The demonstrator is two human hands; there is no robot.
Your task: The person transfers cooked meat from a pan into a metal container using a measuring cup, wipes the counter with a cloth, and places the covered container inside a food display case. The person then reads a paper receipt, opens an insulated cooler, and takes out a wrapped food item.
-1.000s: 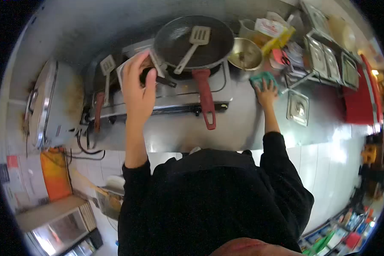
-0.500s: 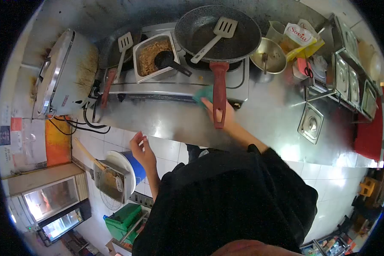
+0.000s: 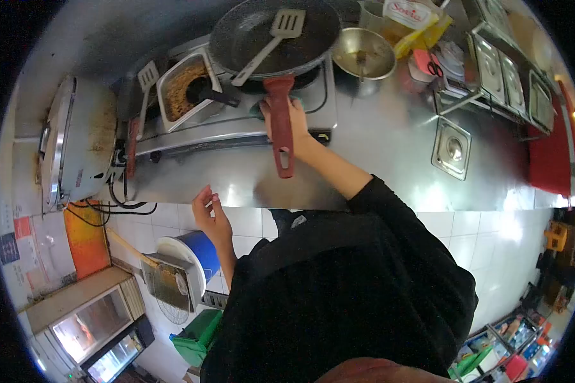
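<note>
My right hand (image 3: pixel 294 127) is on the stove top (image 3: pixel 322 102), beneath the red handle (image 3: pixel 280 127) of the large dark pan (image 3: pixel 236 38). Its fingers press on a green cloth (image 3: pixel 257 111), mostly hidden by the hand and handle. A slotted spatula (image 3: pixel 268 54) lies across the pan. Near the counter's front edge, my left hand (image 3: pixel 212 217) hangs with fingers apart and slightly curled, holding nothing. Left of the pan, a metal tray of brown crumbly food (image 3: pixel 177 92) has a black ladle (image 3: pixel 204 93) in it.
A steel bowl (image 3: pixel 374 60) stands right of the pan. Farther right are scissors (image 3: pixel 434 67), a rack of metal containers (image 3: pixel 492 70) and a steel lid (image 3: pixel 453 148). At the left stands a large lidded appliance (image 3: pixel 86 140). A blue bucket (image 3: pixel 201 252) is on the floor.
My right hand has moved with the cloth from beside the steel bowl leftward to the stove under the pan handle. My left hand has dropped from over the food tray to the counter's front edge.
</note>
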